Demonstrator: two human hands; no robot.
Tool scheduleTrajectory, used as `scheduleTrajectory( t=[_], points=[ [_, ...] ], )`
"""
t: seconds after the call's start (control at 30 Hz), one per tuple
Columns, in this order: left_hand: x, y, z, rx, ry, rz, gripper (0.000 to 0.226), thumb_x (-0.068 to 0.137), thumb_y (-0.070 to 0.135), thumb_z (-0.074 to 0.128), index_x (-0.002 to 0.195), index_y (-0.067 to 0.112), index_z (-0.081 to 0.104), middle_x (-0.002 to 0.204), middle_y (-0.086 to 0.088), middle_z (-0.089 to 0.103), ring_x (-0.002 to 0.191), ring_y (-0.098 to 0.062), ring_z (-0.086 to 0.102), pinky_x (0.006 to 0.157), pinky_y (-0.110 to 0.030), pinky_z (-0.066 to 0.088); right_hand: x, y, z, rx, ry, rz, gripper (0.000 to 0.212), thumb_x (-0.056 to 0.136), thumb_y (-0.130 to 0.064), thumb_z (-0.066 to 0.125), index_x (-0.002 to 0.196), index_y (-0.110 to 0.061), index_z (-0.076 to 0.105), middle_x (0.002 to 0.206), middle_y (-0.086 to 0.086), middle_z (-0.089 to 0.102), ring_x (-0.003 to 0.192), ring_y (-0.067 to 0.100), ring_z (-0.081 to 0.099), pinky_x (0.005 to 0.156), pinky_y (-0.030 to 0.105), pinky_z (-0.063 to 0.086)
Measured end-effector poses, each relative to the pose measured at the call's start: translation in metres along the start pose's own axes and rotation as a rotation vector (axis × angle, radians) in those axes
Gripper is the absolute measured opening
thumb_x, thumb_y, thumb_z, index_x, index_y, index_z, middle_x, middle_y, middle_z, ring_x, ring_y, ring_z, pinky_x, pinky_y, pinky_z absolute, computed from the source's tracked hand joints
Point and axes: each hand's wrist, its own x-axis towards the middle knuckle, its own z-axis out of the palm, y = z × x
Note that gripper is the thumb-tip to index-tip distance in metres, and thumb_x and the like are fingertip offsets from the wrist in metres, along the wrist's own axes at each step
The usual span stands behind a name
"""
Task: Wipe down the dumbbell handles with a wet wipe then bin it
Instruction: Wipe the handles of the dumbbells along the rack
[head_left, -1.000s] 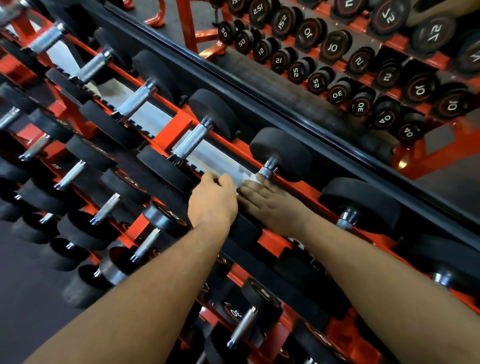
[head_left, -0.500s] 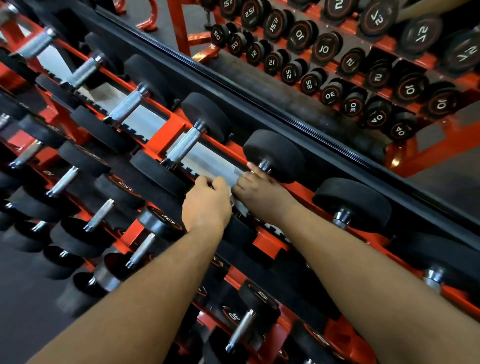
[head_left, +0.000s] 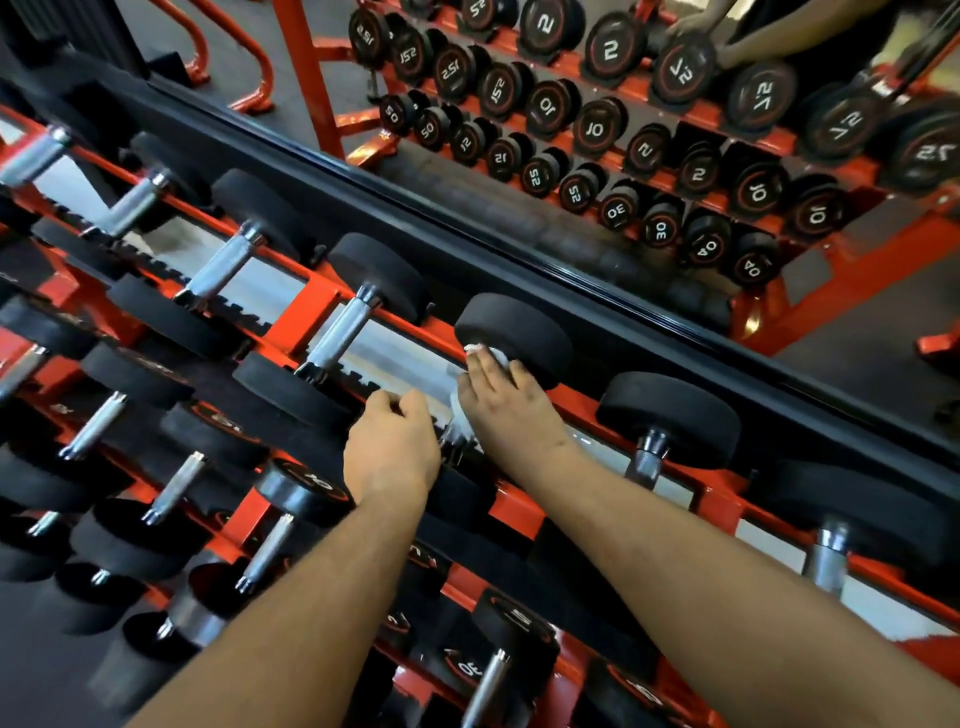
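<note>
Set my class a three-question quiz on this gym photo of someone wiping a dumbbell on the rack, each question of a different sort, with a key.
1. True or false: the right hand lies over the handle with the white wipe showing at its fingertips.
2. Which does the left hand hold? A) a spray bottle B) a bin bag C) nothing that can be made out.
3. Fill in: the wiped dumbbell's far head is coloured ____.

Key: 1 true; 2 C; 3 black.
</note>
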Motion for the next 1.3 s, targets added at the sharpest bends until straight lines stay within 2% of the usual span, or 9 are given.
scheduleTrajectory(
  t=[0.13,0.23,0.3,0.47,0.7,0.9,1.0,1.1,1.3],
  points=[
    [0.002,-0.001,-0.001,0.009,-0.012,0.009,0.026,0.098,0.042,0.037,0.098,0.025,0.057,0.089,-0.005,0.063,0.087,-0.03,0.058,0.081,-0.043,0.049,-0.04,0.019,0.001,0.28,0.0,0.047,0.066,0.093,-0.005,0.029,0.158,-0.012,0.021,0.163,0.014,0.024,0.148,0.03,0.029,0.116,0.041,0.036],
    [0.003,-0.003,0.0,0.029,-0.003,0.026,0.033,0.097,0.041,0.038,0.106,0.019,0.062,0.096,-0.012,0.068,0.085,-0.033,0.055,0.079,-0.042,0.045,-0.043,0.017,-0.006,0.919,-0.101,0.488,0.051,0.093,-0.004,0.045,0.139,-0.022,0.055,0.123,0.01,0.066,0.109,0.032,0.062,0.09,0.04,0.052],
    [0.003,-0.003,0.001,0.027,0.003,0.035,0.035,0.097,0.04,0.038,0.109,0.019,0.062,0.097,-0.013,0.068,0.086,-0.034,0.056,0.077,-0.042,0.044,-0.035,0.01,-0.009,1.443,-0.047,0.896,0.026,0.096,-0.012,0.048,0.112,-0.02,0.066,0.092,0.004,0.067,0.085,0.025,0.062,0.075,0.035,0.05],
    [0.002,-0.002,0.001,0.044,0.002,0.035,0.036,0.098,0.04,0.038,0.11,0.017,0.063,0.091,-0.006,0.059,0.086,-0.03,0.052,0.075,-0.039,0.036,0.006,-0.015,-0.011,2.295,0.08,1.299,0.014,0.09,-0.005,0.054,0.094,-0.013,0.063,0.094,0.013,0.067,0.087,0.03,0.063,0.079,0.039,0.051],
    [0.002,-0.004,0.003,0.026,0.018,0.027,0.03,0.098,0.039,0.04,0.105,0.019,0.062,0.083,-0.001,0.058,0.079,-0.025,0.052,0.075,-0.038,0.036,0.03,-0.015,-0.005,2.582,-0.037,1.227,0.011,0.086,-0.014,0.075,0.084,-0.005,0.07,0.078,0.009,0.071,0.073,0.023,0.066,0.083,0.041,0.054],
    [0.006,-0.005,0.004,0.037,0.012,0.027,0.03,0.096,0.039,0.04,0.097,0.019,0.063,0.081,-0.003,0.062,0.08,-0.028,0.056,0.072,-0.039,0.039,0.03,-0.017,0.003,2.476,0.028,1.352,0.036,0.07,-0.019,0.081,0.101,-0.003,0.07,0.098,0.018,0.072,0.096,0.036,0.069,0.093,0.051,0.056],
    [0.006,-0.005,0.004,0.034,0.009,0.031,0.03,0.096,0.038,0.041,0.095,0.018,0.063,0.078,0.0,0.059,0.08,-0.028,0.055,0.072,-0.039,0.038,0.045,-0.01,-0.003,2.436,-0.102,1.324,0.01,0.076,-0.012,0.077,0.079,-0.007,0.069,0.07,0.01,0.065,0.072,0.027,0.063,0.077,0.043,0.058],
    [0.007,-0.006,0.004,0.034,0.006,0.036,0.031,0.094,0.039,0.04,0.092,0.018,0.063,0.08,-0.003,0.062,0.08,-0.03,0.057,0.074,-0.042,0.045,0.049,-0.004,0.003,2.518,-0.163,1.258,0.01,0.083,-0.014,0.073,0.078,-0.008,0.066,0.067,0.008,0.061,0.064,0.021,0.06,0.056,0.031,0.053],
    [0.009,-0.005,0.004,0.035,0.006,0.047,0.031,0.096,0.038,0.042,0.098,0.019,0.066,0.083,-0.005,0.064,0.083,-0.031,0.056,0.073,-0.039,0.039,0.042,-0.01,0.014,2.583,0.082,1.314,0.039,0.068,-0.012,0.081,0.104,-0.002,0.066,0.098,0.02,0.074,0.095,0.037,0.073,0.085,0.049,0.059]
  ],
)
